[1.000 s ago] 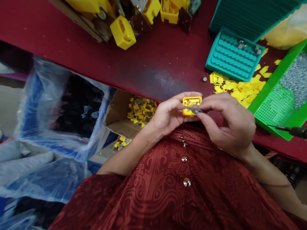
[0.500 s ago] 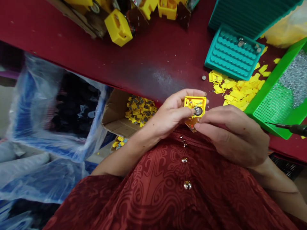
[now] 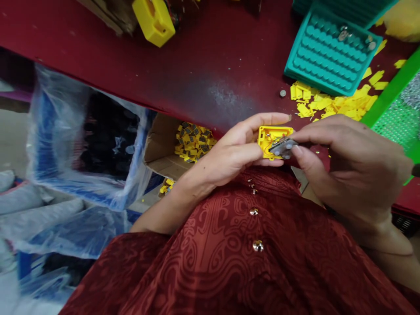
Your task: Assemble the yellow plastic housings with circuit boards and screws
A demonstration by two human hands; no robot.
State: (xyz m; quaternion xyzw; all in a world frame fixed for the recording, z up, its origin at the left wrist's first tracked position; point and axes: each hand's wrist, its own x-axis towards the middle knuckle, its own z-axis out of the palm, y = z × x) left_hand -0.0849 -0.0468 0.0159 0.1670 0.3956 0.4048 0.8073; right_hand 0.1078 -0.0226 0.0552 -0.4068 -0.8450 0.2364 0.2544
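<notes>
My left hand (image 3: 236, 151) grips a small open yellow plastic case (image 3: 266, 131) by its side, with the index finger stretched along the far edge. Thin wires show inside the case. Between the thumb and fingertips of my right hand (image 3: 348, 162) is a small circuit board (image 3: 282, 148), tilted over the case's near right part. The board covers some of the case's inside. Whether it touches the case wall I cannot tell.
A teal ribbed tray (image 3: 331, 57) with a few small metal parts stands at the right, by loose yellow pieces (image 3: 348, 103) and a green basket (image 3: 387, 105). A cardboard box (image 3: 160, 144) of yellow parts and a plastic-lined blue crate (image 3: 42, 144) sit left. A yellow housing (image 3: 155, 24) lies behind.
The circuit board, hanging below the case before, is now turned up over the case's opening by my right hand. The round metal part inside the case is no longer visible. The view has shifted slightly.
</notes>
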